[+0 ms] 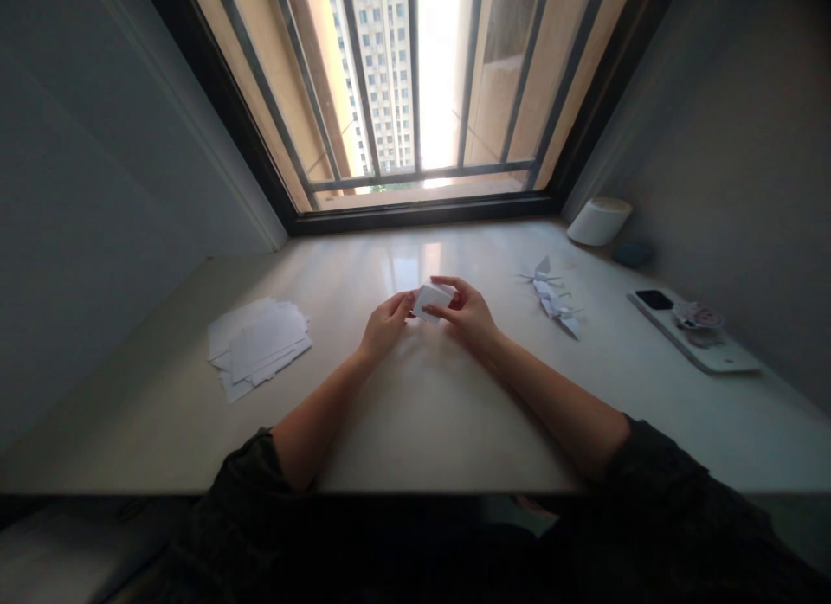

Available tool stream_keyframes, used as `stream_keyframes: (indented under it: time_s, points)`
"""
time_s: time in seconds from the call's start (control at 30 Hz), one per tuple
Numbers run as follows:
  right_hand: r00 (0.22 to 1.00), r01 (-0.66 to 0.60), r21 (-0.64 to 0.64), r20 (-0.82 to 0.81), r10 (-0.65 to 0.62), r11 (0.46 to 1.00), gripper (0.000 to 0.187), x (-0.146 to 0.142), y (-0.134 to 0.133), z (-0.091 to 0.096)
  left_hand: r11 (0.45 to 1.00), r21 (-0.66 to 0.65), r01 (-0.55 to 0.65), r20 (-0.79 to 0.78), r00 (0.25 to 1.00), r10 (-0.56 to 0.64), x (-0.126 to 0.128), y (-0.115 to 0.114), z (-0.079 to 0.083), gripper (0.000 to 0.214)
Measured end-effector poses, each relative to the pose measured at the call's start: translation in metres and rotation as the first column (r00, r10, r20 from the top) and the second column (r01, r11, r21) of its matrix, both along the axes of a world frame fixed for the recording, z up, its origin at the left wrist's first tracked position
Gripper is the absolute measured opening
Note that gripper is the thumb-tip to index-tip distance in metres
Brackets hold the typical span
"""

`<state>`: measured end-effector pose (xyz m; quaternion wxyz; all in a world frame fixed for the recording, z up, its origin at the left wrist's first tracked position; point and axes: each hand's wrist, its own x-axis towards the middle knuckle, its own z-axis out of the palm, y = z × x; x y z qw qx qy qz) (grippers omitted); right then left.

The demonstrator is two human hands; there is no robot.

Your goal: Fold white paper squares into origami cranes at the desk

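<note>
White paper (pixel 428 296) between two hands above the counter (pixel 419 431)

Both forearms come in from the near edge and angle inward, meeting at the middle of the counter. Dark sleeves (pixel 668 470) are bunched near the elbows, leaving the forearms bare. The left hand (pixel 388 321) has its wrist nearly straight and its fingers drawn together; its grip is narrow, pinching the left side of the small folded paper. The right hand (pixel 473 314) arches more, thumb laid across the near face and forefinger reaching over the top edge, so its grip holds the right side. The paper sits tilted between them; whether its lower edge touches the counter, I cannot tell. Loose white sheets (pixel 266 344) lie in an untidy pile well to the left. Folded paper figures (pixel 551 303) stand in a row to the right, with a pale phone (pixel 720 358) farther right.
</note>
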<state>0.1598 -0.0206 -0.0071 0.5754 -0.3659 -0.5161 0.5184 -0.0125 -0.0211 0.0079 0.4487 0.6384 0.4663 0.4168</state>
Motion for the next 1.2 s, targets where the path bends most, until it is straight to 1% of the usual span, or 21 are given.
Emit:
stream_keyframes:
  time_s: [0.07, 0.13, 0.2, 0.27, 0.33, 0.4, 0.43, 0.53, 0.6, 0.77, 0.87, 0.97, 1.03, 1.1, 1.17, 1.2]
  points:
    - [0.998, 0.022, 0.023, 0.057, -0.023, 0.999, 0.064, 0.001, 0.0, -0.001, 0.998, 0.063, -0.028, -0.069, 0.997, 0.032, -0.001, -0.002, 0.001, 0.044]
    - [0.993, 0.035, 0.039, 0.113, -0.039, 0.999, 0.062, 0.001, -0.001, -0.001, 0.989, 0.129, -0.071, -0.102, 0.991, 0.085, -0.001, -0.003, 0.001, 0.041]
    - [0.987, 0.045, 0.047, 0.153, -0.051, 0.998, 0.06, 0.002, -0.002, -0.001, 0.98, 0.157, -0.124, -0.075, 0.988, 0.137, -0.001, -0.002, 0.001, 0.035]
    - [0.981, 0.054, 0.057, 0.184, -0.064, 0.997, 0.059, 0.002, -0.003, 0.0, 0.977, 0.142, -0.157, 0.001, 0.987, 0.159, -0.001, -0.001, 0.002, 0.03]
    - [0.973, 0.059, 0.082, 0.218, -0.076, 0.995, 0.059, 0.002, -0.004, 0.0, 0.986, 0.092, -0.141, 0.089, 0.987, 0.133, -0.001, 0.001, 0.003, 0.03]
    - [0.965, 0.046, 0.123, 0.251, -0.076, 0.991, 0.056, 0.002, -0.006, 0.001, 0.993, 0.066, -0.1, 0.138, 0.986, 0.09, -0.001, 0.0, 0.004, 0.034]
    - [0.962, 0.037, 0.144, 0.262, -0.075, 0.989, 0.055, 0.001, -0.007, 0.002, 0.994, 0.072, -0.085, 0.131, 0.989, 0.075, -0.001, 0.0, 0.004, 0.035]
    - [0.957, 0.011, 0.183, 0.283, -0.064, 0.983, 0.051, 0.0, -0.009, 0.004, 0.988, 0.134, -0.076, 0.045, 0.997, 0.07, -0.001, -0.004, 0.005, 0.034]
    - [0.95, 0.0, 0.199, 0.307, -0.062, 0.98, 0.05, -0.001, -0.01, 0.004, 0.987, 0.148, -0.066, 0.031, 0.998, 0.062, -0.001, -0.005, 0.004, 0.032]
    - [0.925, -0.007, 0.225, 0.372, -0.079, 0.974, 0.049, 0.0, -0.01, 0.004, 0.993, 0.098, -0.069, 0.119, 0.991, 0.057, 0.001, -0.002, 0.002, 0.031]
    - [0.913, 0.019, 0.233, 0.392, -0.112, 0.972, 0.053, 0.0, -0.011, 0.003, 0.992, 0.097, -0.086, 0.147, 0.987, 0.072, 0.001, 0.0, 0.0, 0.028]
    - [0.916, 0.025, 0.233, 0.384, -0.115, 0.972, 0.057, 0.0, -0.012, 0.005, 0.991, 0.102, -0.087, 0.166, 0.984, 0.069, -0.001, 0.002, -0.001, 0.026]
    - [0.915, 0.056, 0.258, 0.373, -0.153, 0.965, 0.058, 0.001, -0.012, 0.006, 0.99, 0.107, -0.093, 0.173, 0.982, 0.074, -0.002, 0.004, -0.002, 0.025]
    - [0.895, 0.121, 0.323, 0.373, -0.244, 0.939, 0.056, 0.002, -0.011, 0.009, 0.987, 0.114, -0.109, 0.166, 0.982, 0.09, -0.003, 0.004, -0.001, 0.025]
    - [0.856, 0.178, 0.405, 0.385, -0.343, 0.897, 0.047, 0.004, -0.011, 0.012, 0.986, 0.111, -0.123, 0.16, 0.982, 0.104, -0.003, 0.005, 0.0, 0.025]
    - [0.838, 0.187, 0.441, 0.396, -0.377, 0.878, 0.04, 0.004, -0.01, 0.014, 0.986, 0.107, -0.127, 0.16, 0.981, 0.109, -0.003, 0.005, 0.001, 0.025]
